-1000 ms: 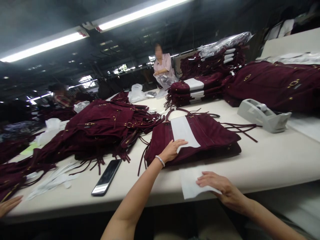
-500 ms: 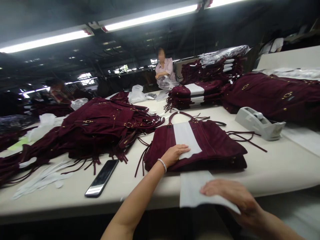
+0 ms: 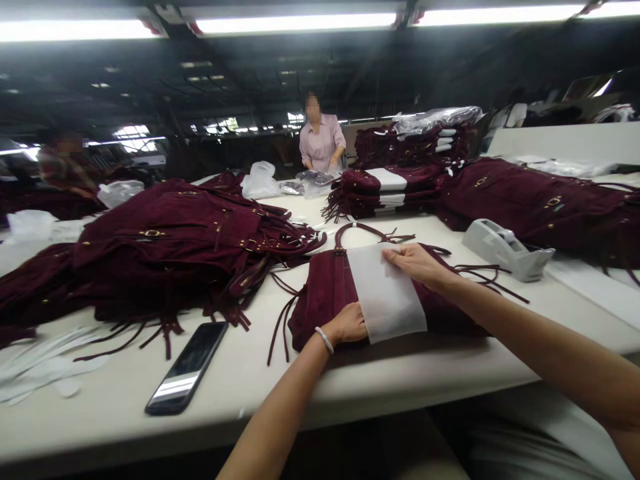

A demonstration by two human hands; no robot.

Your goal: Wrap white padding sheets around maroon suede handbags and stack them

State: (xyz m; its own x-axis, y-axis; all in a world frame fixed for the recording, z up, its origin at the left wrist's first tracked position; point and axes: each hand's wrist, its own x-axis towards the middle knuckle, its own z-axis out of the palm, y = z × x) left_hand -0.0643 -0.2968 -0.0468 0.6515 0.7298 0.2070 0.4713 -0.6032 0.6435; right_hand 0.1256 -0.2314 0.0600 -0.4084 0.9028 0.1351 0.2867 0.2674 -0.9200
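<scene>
A maroon bag [image 3: 323,293] with fringe and a looped handle lies on the table in front of me. White paper [image 3: 390,293] runs across its middle, from near the handle down over the front edge. My right hand [image 3: 417,265] pinches the paper's upper part between thumb and fingers. At the lower left edge of the paper is my left hand [image 3: 350,323], wearing a white band at the wrist; its fingertips are hidden under the paper, so what they hold cannot be made out.
A phone [image 3: 187,367] and white gloves [image 3: 45,360] lie at left, before a heap of maroon bags [image 3: 165,247]. A grey tape dispenser [image 3: 507,250] stands right, near more bags [image 3: 530,200]. Behind are stacked bags [image 3: 387,190] and a person [image 3: 323,140] handling plastic.
My right hand has carried the paper up from the table's front edge onto the bag. My left hand has moved down slightly, its fingers now under the paper. The view has levelled.
</scene>
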